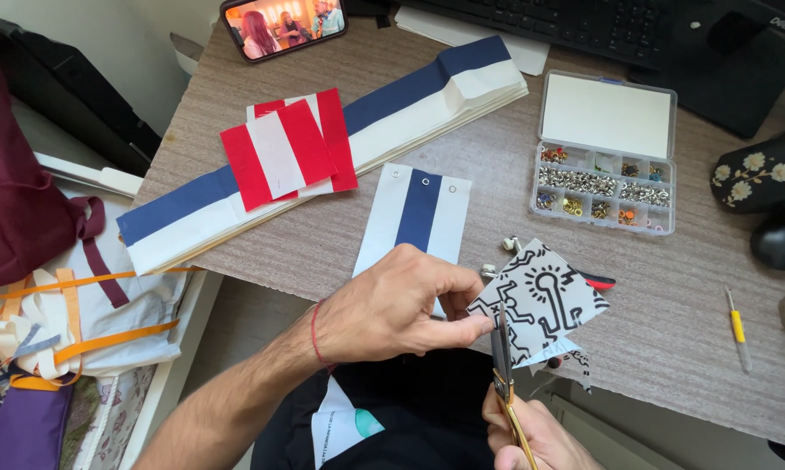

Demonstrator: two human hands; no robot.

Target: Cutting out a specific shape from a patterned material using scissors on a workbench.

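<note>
Centrally, left hand [392, 309] pinches the black-and-white patterned fabric piece [540, 300] taut over the table [671, 348] edge. Right hand [536, 435], lower frame, grips scissors [502, 365], blades at its edge.

The frame's bottom edge crops the right hand [536, 439] gripping scissors [505, 379].

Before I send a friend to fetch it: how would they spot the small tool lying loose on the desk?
Start at the clear plastic compartment box of metal eyelets on the grey woven desk top, then look down towards the desk's near right edge. There lies a thin pen-like tool with a yellow grip, alone on bare surface, unlike the scissors held in the right hand.
</note>
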